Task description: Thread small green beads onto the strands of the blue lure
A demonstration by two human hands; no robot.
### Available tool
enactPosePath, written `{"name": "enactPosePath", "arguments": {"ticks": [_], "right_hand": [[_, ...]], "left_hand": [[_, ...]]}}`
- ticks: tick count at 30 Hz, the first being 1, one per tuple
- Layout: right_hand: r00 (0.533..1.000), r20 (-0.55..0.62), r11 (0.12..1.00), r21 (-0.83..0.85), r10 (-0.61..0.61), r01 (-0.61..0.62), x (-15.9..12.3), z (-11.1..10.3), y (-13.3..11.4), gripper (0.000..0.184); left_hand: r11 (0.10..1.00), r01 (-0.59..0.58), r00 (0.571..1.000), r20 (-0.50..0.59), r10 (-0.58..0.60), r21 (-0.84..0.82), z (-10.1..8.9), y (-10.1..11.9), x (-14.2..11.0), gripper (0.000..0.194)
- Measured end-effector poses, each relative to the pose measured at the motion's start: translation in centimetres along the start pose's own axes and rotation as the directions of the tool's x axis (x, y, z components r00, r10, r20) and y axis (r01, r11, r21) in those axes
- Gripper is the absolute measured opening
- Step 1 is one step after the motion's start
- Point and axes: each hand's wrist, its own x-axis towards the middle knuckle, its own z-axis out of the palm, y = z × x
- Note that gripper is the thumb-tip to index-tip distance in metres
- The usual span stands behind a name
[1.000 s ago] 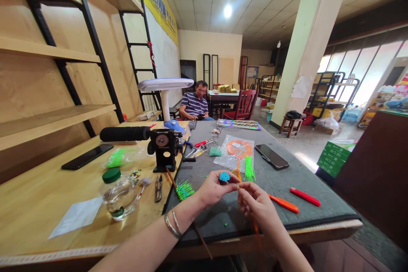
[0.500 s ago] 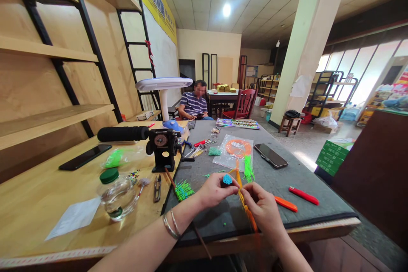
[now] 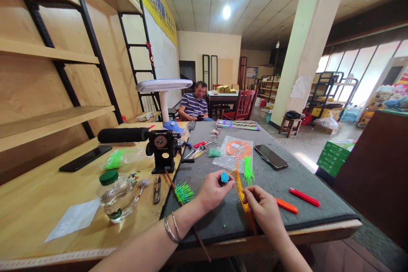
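Note:
My left hand is closed around a small bundle with bright blue tips, the tips facing up between thumb and fingers. A hand's width to the right, my right hand is closed in a pinch; whatever lies between its fingertips is too small to make out. Yellow-orange strands run down the mat between the hands, and the right fingertips meet or overlap their edge. Just beyond lie bright green strands. Left of my left wrist is a bunch of green and blue strands beside a thin brown stick.
A black hand-cranked winder stands left of the grey mat. Nearby are snips and a green-capped water jar. Orange and red handled tools and a phone lie right. A person sits behind.
My hands have drawn apart: the left moved slightly left with the blue-tipped bundle, the right shifted a little down and right. Before, their fingertips met over the yellow-orange strands.

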Motion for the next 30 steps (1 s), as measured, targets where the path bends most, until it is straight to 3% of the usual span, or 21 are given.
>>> {"name": "enactPosePath", "arguments": {"ticks": [4, 11, 19, 23, 26, 28, 30], "right_hand": [[0.987, 0.080, 0.976, 0.162, 0.136, -0.148, 0.1, 1.3, -0.8, 0.046], [0.966, 0.155, 0.930, 0.274, 0.209, -0.245, 0.4, 1.4, -1.4, 0.050], [0.958, 0.174, 0.917, 0.293, 0.228, -0.272, 0.6, 1.5, -1.7, 0.035], [0.948, 0.174, 0.892, 0.329, 0.266, -0.311, 0.7, 1.5, -1.9, 0.023], [0.936, 0.205, 0.862, 0.371, 0.286, -0.345, 0.6, 1.4, -2.2, 0.024], [0.928, 0.245, 0.858, 0.369, 0.282, -0.358, 0.6, 1.1, -2.2, 0.028], [0.931, 0.258, 0.880, 0.335, 0.256, -0.335, 0.6, 0.9, -2.0, 0.032]], "left_hand": [[0.996, -0.055, 0.998, 0.011, 0.054, 0.073, 0.2, 0.0, -0.3, 0.016], [0.972, -0.177, 0.983, 0.072, 0.167, 0.156, -0.2, -0.7, -0.3, 0.012], [0.862, -0.382, 0.921, 0.210, 0.327, 0.334, -0.5, -0.2, -0.6, 0.021], [0.769, -0.443, 0.895, 0.273, 0.352, 0.460, -0.6, -0.3, -0.8, 0.025], [0.775, -0.396, 0.918, 0.242, 0.315, 0.492, -0.5, -0.4, -0.7, 0.021], [0.868, -0.291, 0.956, 0.155, 0.249, 0.402, -0.4, -0.4, -0.4, 0.014], [0.969, -0.136, 0.989, 0.080, 0.122, 0.207, -0.3, -0.5, 0.0, 0.010]]}}
